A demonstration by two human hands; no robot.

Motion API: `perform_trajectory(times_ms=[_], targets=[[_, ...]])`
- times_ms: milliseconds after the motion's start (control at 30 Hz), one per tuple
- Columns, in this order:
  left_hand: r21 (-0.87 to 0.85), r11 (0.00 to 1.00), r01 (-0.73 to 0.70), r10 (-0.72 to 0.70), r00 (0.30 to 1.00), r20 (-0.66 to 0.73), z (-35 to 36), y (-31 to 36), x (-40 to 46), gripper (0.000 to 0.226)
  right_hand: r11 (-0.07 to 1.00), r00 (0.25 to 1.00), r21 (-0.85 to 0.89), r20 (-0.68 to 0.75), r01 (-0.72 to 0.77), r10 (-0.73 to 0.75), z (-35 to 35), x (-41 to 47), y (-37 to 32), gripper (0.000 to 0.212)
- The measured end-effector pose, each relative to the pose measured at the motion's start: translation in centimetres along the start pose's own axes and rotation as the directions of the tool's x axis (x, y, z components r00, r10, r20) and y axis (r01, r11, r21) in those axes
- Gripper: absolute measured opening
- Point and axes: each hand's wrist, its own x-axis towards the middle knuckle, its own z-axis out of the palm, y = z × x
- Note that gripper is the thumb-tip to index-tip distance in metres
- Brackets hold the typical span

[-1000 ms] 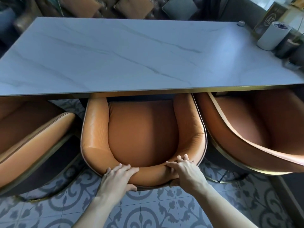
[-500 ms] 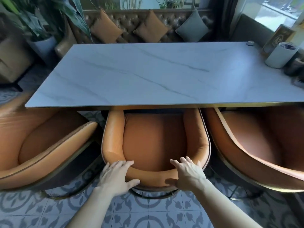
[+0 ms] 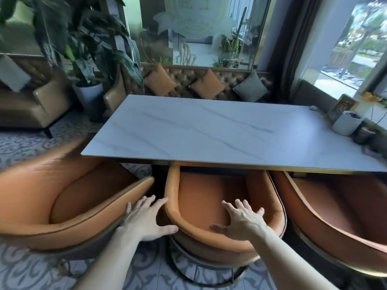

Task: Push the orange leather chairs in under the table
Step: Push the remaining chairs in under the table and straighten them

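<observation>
Middle chair (image 3: 211, 206) sits with its front tucked beneath the near edge of the table (image 3: 209, 132), so that one looks done. Right hand (image 3: 243, 221) hovers over its backrest, fingers spread, gripping nothing. Left hand (image 3: 146, 218) is open too, spread across the gap toward the left chair (image 3: 69, 206), which stands angled off the table's near left corner and mostly out. Right chair (image 3: 339, 208) is partly under. Next, I'd say: grip the left chair's back, square it, push.
</observation>
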Motion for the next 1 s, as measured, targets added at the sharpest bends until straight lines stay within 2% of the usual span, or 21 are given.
perform_trajectory(times_ms=[333, 533, 767, 1000], targets=[[-0.024, 1.000, 0.014, -0.017, 0.993, -0.115, -5.1, -18.1, -6.9, 0.110, 0.997, 0.990, 0.018, -0.118, 0.079, -0.076, -0.7, -3.5, -20.4, 0.107], [-0.064, 0.998, 0.026, -0.034, 0.991, -0.133, -5.5, -27.2, -8.9, 0.110, 0.990, 0.986, 0.011, -0.098, 0.139, -0.137, -0.4, -3.5, -30.1, 0.107], [-0.105, 0.990, 0.092, -0.107, 0.982, -0.152, -6.1, -38.3, -8.2, 0.105, 0.974, 0.974, -0.053, -0.040, 0.221, -0.223, 0.9, 1.6, -41.0, 0.105], [-0.096, 0.987, 0.130, -0.140, 0.985, -0.097, -8.2, -50.0, -4.3, 0.105, 0.965, 0.965, -0.022, 0.018, 0.262, -0.261, 2.8, 9.6, -53.7, 0.108]])
